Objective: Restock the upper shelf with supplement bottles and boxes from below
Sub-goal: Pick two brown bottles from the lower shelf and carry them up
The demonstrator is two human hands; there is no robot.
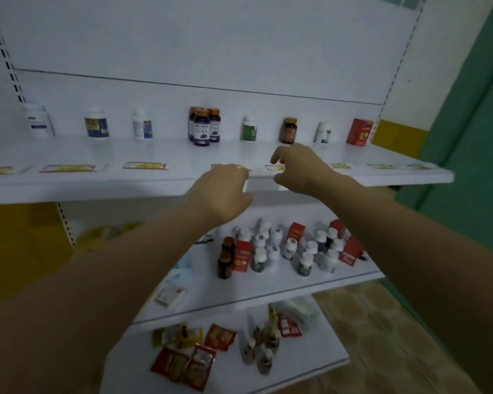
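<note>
The upper shelf (97,157) carries a spaced row of supplement bottles: white ones on the left, three purple bottles with orange caps (204,126), a green-labelled white bottle (249,129), a brown bottle (288,130), another white bottle (323,133) and a red box (359,132). My right hand (299,169) hovers over the shelf's front just before the brown bottle, fingers loosely curled, holding nothing. At the shelf's front edge my left hand (222,191) shows its back, fingers loosely bent, with nothing visible in it. The shelf below (268,291) holds several white bottles, brown bottles (227,258) and red boxes (242,255).
Yellow-and-red price tags (144,165) line the upper shelf's front. The lowest shelf (310,362) holds red sachets and small packets. A green wall (467,155) stands to the right, and tiled floor shows beneath it. Slotted uprights frame the white back panel.
</note>
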